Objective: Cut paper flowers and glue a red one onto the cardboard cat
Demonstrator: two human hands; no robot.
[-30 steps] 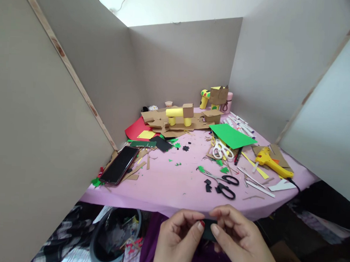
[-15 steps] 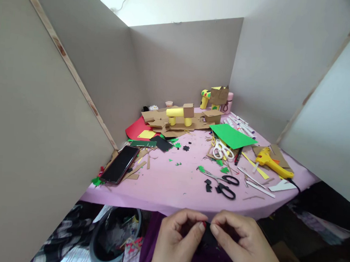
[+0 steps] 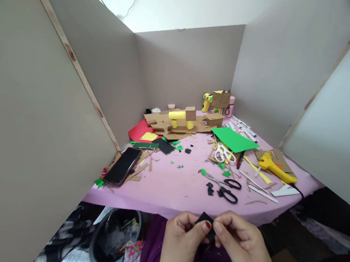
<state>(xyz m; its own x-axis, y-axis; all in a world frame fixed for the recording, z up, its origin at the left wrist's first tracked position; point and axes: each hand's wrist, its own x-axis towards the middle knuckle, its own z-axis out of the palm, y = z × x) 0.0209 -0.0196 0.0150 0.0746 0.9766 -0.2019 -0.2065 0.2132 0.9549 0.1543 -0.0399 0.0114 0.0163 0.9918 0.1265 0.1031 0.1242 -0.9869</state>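
Between my hands, just below the table's front edge, is a small piece of black paper (image 3: pixel 204 217). My left hand (image 3: pixel 183 236) pinches it, the thumb lying across its face. With thumb and forefinger together, my right hand (image 3: pixel 235 237) grips the right edge of the same piece. Beyond them on the table lie black-handled scissors (image 3: pixel 230 189), blades pointing left, with small black paper scraps (image 3: pixel 210 188) beside them. Small black and green flower cut-outs (image 3: pixel 188 150) rest farther back.
A yellow glue gun (image 3: pixel 275 168) sits at the right near white scissors (image 3: pixel 223 153) and a green sheet (image 3: pixel 233 139). A phone (image 3: pixel 123 166) lies at the left. Behind stands a yellow tube and cardboard figure (image 3: pixel 182 115). A bin (image 3: pixel 94 240) is below left.
The black piece has come up into clearer view between my fingers. My left thumb has turned to lie over it, and the whole view has shifted slightly.
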